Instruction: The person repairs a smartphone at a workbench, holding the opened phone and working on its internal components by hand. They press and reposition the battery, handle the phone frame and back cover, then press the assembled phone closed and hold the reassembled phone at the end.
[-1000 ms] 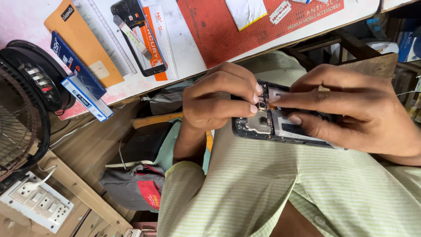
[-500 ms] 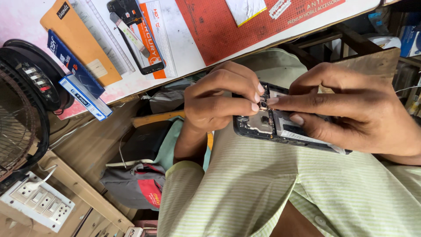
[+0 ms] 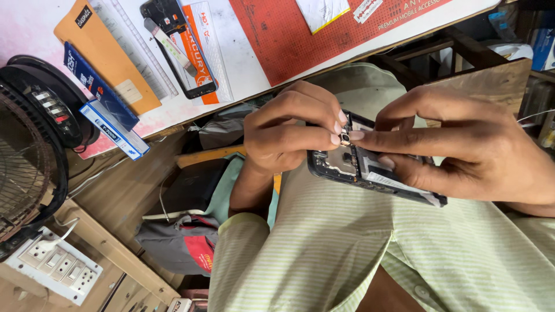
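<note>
Still, two hands (image 3: pixel 292 136) (image 3: pixel 462 144) pinch one opened phone (image 3: pixel 358 167).

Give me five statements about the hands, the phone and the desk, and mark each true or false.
1. Both hands, the left hand and the right hand, are at the opened phone. True.
2. The phone lies flat on the red mat. False: it is held over the lap.
3. A black fan stands at the left. True.
4. The fingertips pinch a small part. True.
5. The right hand holds a screwdriver. False: no tool is visible in its grip.
</note>
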`<state>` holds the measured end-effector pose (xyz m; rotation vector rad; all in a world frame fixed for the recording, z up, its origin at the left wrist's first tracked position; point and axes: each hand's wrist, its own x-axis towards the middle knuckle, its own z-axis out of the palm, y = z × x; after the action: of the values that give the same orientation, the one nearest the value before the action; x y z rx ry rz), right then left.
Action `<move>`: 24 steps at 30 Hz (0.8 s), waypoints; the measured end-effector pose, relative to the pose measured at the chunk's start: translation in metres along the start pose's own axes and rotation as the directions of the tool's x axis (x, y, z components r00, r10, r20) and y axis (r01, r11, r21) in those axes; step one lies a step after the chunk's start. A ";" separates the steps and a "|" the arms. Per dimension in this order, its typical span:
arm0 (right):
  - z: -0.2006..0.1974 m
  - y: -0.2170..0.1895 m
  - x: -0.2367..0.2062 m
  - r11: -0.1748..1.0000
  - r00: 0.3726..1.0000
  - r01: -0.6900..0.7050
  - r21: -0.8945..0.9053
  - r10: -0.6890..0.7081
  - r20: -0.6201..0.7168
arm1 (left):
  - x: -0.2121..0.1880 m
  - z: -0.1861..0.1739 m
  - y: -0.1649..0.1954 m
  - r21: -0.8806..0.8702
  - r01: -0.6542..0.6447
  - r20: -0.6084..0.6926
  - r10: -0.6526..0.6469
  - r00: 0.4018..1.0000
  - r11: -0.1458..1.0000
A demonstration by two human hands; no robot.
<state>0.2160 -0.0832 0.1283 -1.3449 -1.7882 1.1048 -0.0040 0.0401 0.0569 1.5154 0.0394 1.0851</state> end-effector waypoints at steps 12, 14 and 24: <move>-0.007 -0.008 0.007 0.999 0.999 0.026 -0.021 -0.025 0.044 | 0.003 -0.004 0.006 0.003 -0.015 0.007 0.015 1.000 1.000; -0.004 -0.008 0.009 0.999 0.996 0.003 0.049 -0.007 0.087 | 0.003 -0.004 0.005 -0.018 -0.013 0.026 0.014 1.000 1.000; 0.003 -0.004 0.006 0.980 0.992 -0.030 0.197 0.006 0.125 | 0.002 -0.004 -0.001 -0.048 -0.065 0.053 0.067 0.996 0.997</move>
<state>0.2104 -0.0783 0.1302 -1.1986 -1.7030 1.3641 -0.0044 0.0447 0.0565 1.5130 -0.0730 1.0896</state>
